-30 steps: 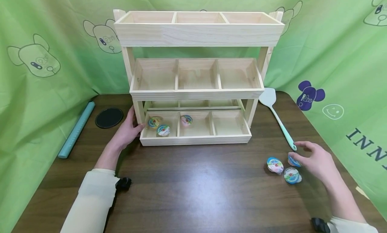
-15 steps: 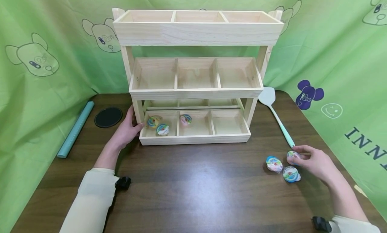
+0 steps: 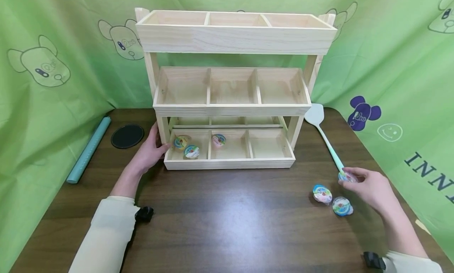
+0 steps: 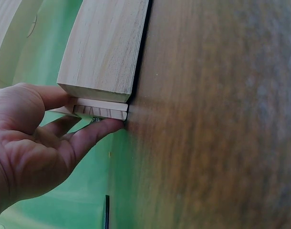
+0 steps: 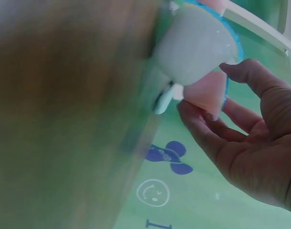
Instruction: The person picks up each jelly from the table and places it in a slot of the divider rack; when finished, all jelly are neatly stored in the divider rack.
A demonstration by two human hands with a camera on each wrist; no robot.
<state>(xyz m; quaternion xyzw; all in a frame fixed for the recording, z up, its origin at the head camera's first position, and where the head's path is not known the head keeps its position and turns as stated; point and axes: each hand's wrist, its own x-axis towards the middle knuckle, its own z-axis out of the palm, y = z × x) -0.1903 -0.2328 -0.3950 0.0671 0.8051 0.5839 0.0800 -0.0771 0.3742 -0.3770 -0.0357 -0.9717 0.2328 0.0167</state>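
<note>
A three-tier wooden shelf [image 3: 234, 112] stands on the table, each tier split into compartments. My left hand [image 3: 151, 151] grips its lower left side, thumb by the bottom tray's corner; in the left wrist view the fingers [image 4: 95, 135] reach behind the upright. Two jelly cups, one yellow-rimmed [image 3: 181, 142] and one blue-rimmed [image 3: 191, 152], lie in the bottom tray's left compartment, and a pink one [image 3: 218, 140] in the middle. My right hand [image 3: 370, 188] pinches a pink jelly cup [image 5: 207, 93] between thumb and fingers. Two more jelly cups [image 3: 322, 194] [image 3: 342, 206] lie beside it.
A pale spatula [image 3: 330, 145] lies right of the shelf, its handle end by my right hand. To the left are a black round disc [image 3: 127, 136] and a light-blue tube [image 3: 88, 150]. A green printed cloth [image 3: 408, 84] hangs around the table [image 3: 227, 221].
My right hand has closed on the farthest jelly cup and tilted it, shifting it slightly. My left hand keeps its place at the shelf, and the other cups have not moved.
</note>
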